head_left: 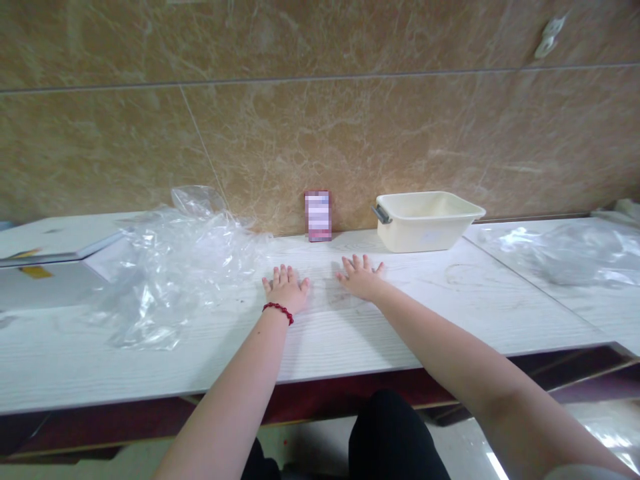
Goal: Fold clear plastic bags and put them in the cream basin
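My left hand point(286, 290) and right hand point(361, 279) apart, spread flat and empty on the white surface point(320, 340), cream bin point(425, 230) near the right.

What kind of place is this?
Possibly a packing or storage area, though I can't be sure: a long white worktop against a marble-look wall, clear plastic wrapping, and a cream bin.

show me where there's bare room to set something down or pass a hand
On the white wood-grain tabletop: before the cream plastic tub, right of the right hand; a narrow gap between that and the left hand; the front-left edge, nearer than the crumpled clear plastic. Crowded: back left, where that plastic meets a white rectangular box.
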Action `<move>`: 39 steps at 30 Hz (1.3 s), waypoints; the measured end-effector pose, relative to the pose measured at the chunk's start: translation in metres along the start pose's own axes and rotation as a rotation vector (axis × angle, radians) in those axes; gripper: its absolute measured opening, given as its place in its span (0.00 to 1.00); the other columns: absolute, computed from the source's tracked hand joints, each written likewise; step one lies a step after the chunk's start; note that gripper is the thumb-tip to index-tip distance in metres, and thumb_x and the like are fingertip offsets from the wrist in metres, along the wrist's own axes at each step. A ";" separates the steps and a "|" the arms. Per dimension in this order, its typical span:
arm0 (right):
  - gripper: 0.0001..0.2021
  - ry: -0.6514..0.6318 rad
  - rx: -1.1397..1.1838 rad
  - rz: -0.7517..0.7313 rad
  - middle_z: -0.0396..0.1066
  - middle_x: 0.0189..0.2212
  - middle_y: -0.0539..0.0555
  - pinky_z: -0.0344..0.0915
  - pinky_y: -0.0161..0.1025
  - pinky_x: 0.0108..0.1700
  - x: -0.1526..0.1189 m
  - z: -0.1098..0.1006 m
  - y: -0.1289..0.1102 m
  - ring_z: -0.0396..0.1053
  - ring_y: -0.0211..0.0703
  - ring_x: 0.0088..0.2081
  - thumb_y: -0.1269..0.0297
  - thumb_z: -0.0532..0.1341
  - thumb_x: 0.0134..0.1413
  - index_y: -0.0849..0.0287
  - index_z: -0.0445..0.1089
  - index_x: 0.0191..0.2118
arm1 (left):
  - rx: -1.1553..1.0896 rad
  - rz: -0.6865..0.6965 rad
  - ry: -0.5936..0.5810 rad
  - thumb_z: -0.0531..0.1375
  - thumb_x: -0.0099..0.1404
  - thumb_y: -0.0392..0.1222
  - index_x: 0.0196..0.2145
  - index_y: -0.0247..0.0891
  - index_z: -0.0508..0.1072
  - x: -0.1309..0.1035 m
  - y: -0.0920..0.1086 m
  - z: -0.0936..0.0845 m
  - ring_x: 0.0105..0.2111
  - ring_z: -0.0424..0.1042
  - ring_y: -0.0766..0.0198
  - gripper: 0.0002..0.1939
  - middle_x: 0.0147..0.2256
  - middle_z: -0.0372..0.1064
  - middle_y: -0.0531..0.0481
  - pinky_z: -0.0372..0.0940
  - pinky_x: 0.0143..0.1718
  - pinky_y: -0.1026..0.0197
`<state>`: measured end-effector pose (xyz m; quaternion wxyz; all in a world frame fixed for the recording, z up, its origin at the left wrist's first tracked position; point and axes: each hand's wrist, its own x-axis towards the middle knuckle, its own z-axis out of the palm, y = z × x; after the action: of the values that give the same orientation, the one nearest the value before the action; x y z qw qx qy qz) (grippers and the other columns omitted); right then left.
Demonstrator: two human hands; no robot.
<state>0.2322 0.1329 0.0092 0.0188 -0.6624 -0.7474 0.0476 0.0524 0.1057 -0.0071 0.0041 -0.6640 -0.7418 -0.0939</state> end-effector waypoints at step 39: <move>0.10 -0.013 -0.138 -0.710 0.67 0.29 0.53 0.56 0.35 0.33 -0.038 -0.040 -0.001 0.64 0.42 0.32 0.65 0.53 0.38 0.57 0.69 0.28 | -0.021 0.591 -0.071 0.47 0.49 0.62 0.55 0.34 0.47 -0.030 0.028 -0.012 0.56 0.34 0.53 0.41 0.56 0.40 0.42 0.31 0.52 0.46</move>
<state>0.2394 0.0969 0.0503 -0.0152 -0.3612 -0.9323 -0.0083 0.0818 0.0775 0.0045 -0.0015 -0.8541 -0.5150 -0.0728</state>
